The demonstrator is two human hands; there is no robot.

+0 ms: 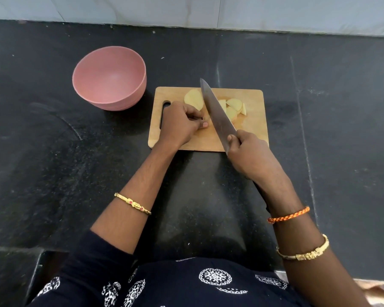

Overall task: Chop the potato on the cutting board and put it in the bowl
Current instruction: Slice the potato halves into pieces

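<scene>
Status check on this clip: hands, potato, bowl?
Right hand grips knife, blade over board. Left hand holds a potato piece, mostly hidden. Cut pieces on board. Bowl empty. Nothing in the way.

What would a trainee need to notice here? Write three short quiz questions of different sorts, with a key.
1. True or false: potato pieces already lie in the pink bowl.
2. Which hand grips the knife? A) left B) right
3. Fill in: the large uncut potato piece lies on the ____ side of the blade.

Key:
1. False; the bowl is empty and all the pieces lie on the cutting board.
2. B; the right hand grips it, while the left hand steadies a piece.
3. Left.
</scene>
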